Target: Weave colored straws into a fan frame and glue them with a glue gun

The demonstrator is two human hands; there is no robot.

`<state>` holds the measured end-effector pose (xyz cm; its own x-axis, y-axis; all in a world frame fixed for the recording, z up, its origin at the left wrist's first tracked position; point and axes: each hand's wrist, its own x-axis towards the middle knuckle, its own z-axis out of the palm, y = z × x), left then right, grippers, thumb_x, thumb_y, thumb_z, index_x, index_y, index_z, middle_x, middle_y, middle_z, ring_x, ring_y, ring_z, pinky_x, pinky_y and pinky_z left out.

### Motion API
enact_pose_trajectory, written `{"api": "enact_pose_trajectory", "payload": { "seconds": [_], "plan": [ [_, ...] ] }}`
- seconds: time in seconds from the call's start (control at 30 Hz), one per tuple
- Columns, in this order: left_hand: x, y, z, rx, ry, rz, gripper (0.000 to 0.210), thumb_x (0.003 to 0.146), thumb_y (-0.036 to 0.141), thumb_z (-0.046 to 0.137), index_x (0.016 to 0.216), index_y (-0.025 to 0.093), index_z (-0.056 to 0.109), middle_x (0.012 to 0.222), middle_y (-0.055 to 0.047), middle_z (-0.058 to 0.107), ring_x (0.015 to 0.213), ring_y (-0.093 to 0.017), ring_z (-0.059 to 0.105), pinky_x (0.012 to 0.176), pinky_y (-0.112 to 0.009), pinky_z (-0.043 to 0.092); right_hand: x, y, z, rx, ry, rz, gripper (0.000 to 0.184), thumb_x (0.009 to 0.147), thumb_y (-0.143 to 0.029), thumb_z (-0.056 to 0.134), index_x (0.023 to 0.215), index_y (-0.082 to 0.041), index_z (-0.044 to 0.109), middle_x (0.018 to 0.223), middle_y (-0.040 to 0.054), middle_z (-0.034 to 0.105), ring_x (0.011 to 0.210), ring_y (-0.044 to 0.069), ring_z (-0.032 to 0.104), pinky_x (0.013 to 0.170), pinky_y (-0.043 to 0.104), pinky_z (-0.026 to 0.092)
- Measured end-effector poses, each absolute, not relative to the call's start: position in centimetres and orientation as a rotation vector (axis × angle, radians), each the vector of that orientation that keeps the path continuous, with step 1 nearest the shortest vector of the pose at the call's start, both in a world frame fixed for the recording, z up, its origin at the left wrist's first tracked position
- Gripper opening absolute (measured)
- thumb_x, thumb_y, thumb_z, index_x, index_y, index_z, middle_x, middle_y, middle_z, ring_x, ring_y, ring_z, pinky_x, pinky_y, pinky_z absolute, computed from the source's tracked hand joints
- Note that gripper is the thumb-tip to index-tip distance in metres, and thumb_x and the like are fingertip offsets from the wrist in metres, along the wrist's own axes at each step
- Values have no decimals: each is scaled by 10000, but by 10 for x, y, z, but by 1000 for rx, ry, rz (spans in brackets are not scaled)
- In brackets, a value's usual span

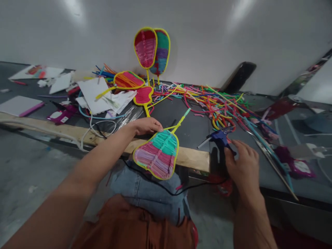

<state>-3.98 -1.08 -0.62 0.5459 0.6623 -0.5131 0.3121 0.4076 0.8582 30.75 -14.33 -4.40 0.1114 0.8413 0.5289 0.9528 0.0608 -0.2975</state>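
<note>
My left hand (149, 126) pinches a hand fan (158, 152) at its upper edge, near the handle. The fan is wound in teal, mauve and pink fuzzy stems with a yellow rim. Its body hangs over the table's front edge above my lap, and the handle points up and to the right. At the right, my right hand (243, 162) has thumb and fingers around the grip of a dark blue glue gun (220, 136). A pale glue stick (204, 142) juts from the gun's left side. My palm hides part of the grip.
Two finished-looking fans (145, 48) lean on the wall; an orange-red fan (129, 80) and a pink one (143, 95) lie below. Loose pipe cleaners (207, 100) spread across the back. Papers (94, 93) and a purple power socket (62, 114) are left. A black cord (166, 188) crosses my lap.
</note>
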Motion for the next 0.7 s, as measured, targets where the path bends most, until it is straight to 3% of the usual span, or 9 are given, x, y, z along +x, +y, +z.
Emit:
{"api": "enact_pose_trajectory", "payload": {
  "seconds": [0.17,0.33,0.5,0.7],
  "plan": [
    [-39,-10,-11,1148,1032,309,234,523,260,827,637,110,689,602,-29,656,557,-113,578,579,-227,441,317,-138,-59,-1900,-1895,-153,433,883,-370,446,1197,-108,585,1049,188,676,930,309,595,815,454,468],
    [-38,-10,-12,1142,1047,317,218,527,242,823,637,106,692,592,-22,656,550,-104,582,581,-215,452,315,-124,-55,-2017,-1961,-258,437,890,-376,475,1175,-62,578,1035,215,685,902,311,616,805,428,464],
    [-39,-11,-12,1145,1044,309,206,555,238,827,633,106,689,583,-17,660,556,-107,594,589,-210,463,306,-115,-45,-2172,-1991,-221,407,896,-292,484,1203,-36,564,995,222,698,845,298,647,762,386,469],
    [-39,-11,-13,1142,1019,314,229,550,253,836,650,108,691,603,-26,680,581,-120,614,615,-221,476,306,-129,-29,-2096,-1623,-99,458,895,-314,397,1244,-64,559,1079,228,664,916,308,634,751,406,472]
  ]
}}
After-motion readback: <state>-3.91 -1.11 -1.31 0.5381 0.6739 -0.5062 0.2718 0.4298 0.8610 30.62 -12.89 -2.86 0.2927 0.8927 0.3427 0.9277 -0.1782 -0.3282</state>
